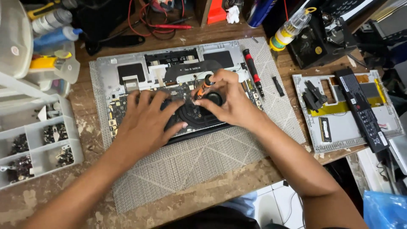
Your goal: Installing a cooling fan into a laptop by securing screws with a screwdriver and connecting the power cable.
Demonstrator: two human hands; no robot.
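Both hands work over an opened laptop (140, 68) that lies with its insides up on a grey mat (190, 157); the right hand (227, 99) is closed around a small screwdriver (205, 85) with an orange and black grip, holding it nearly upright with the tip down on the black fan (199, 112) near the laptop's front edge; the left hand (146, 116) lies flat and open, palm down, fingers spread over the circuit board and the fan's left side, touching both (it holds nothing); just beside the right hand, on the mat, lies a second screwdriver (253, 71) with a red and black handle, and near it a short black strip (278, 86); well apart to the right sits the laptop's removed bottom cover (339, 127), with a long black battery (360, 108) lying across it; to the left, at the bench edge, stands a clear compartment tray (38, 144) with small dark screws in several of its sections; behind the laptop are a small yellow-capped bottle (292, 27) and red wires (148, 19).
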